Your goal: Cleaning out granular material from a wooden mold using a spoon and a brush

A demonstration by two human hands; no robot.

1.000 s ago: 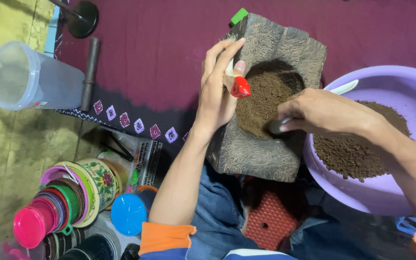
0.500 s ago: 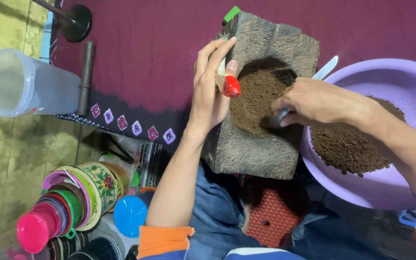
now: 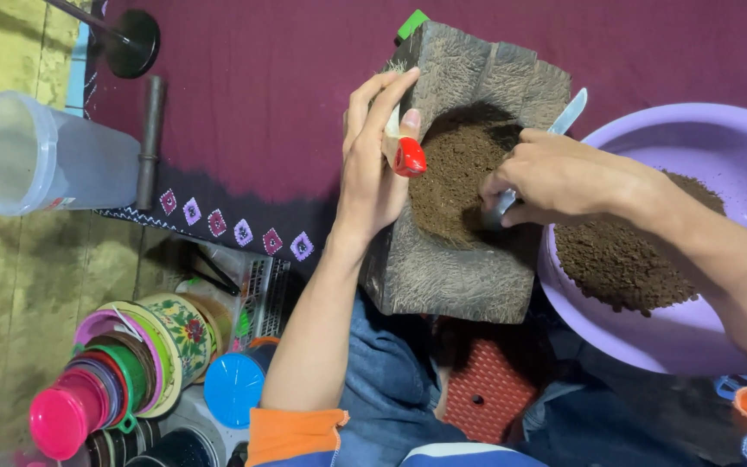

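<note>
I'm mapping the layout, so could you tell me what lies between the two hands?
In the head view, brown powder heaped in the stone trough lies between the left hand and right hand.

My left hand [image 3: 372, 169] stands edge-on with fingers stretched straight toward the far side, thumb tucked right, forearm bare, while my right hand [image 3: 555, 177] is curled in a closed grip, knuckles up, reaching in leftward.
</note>
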